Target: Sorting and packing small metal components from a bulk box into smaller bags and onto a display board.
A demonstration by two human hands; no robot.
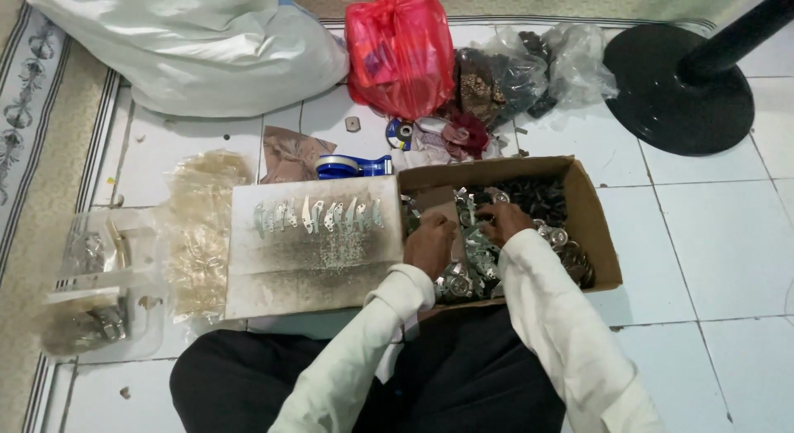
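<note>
Dark trousers (347, 375) and two white sleeves (546, 317) sit closest to my camera, at the bottom of the view. From here I go to the fingers first.

Both hands are down inside the cardboard box (600, 226). The left hand (430, 243) has its fingers bent down into the shiny metal pieces (467, 263), near the box's left end. I cannot tell if it pinches one piece or just rests on the heap. The right hand (503, 222) is curled too, fingertips pushed into the same heap a bit farther from me. Its grip is hidden as well.

The metal pieces lie right under and between the two hands, touching them. More of the heap spreads to the right of the right hand, along the box. The box's long side runs left to right across my view. Dark pieces (533, 197) fill its far corner, just past the right hand, so that hand is nearer to them.

Both arms reach forward from my body and bend in toward each other, wrists low, backs of the hands up.

Just left of the box lies a stained white board (310, 251) with a row of small metal blades (318, 214) on it. The left hand is the nearer one to it. Beyond it sits a blue tape holder (351, 165), a red bag (399, 52) and a big white sack (198, 52). Clear bags (198, 226) lie far left on the tile floor (711, 251).
</note>
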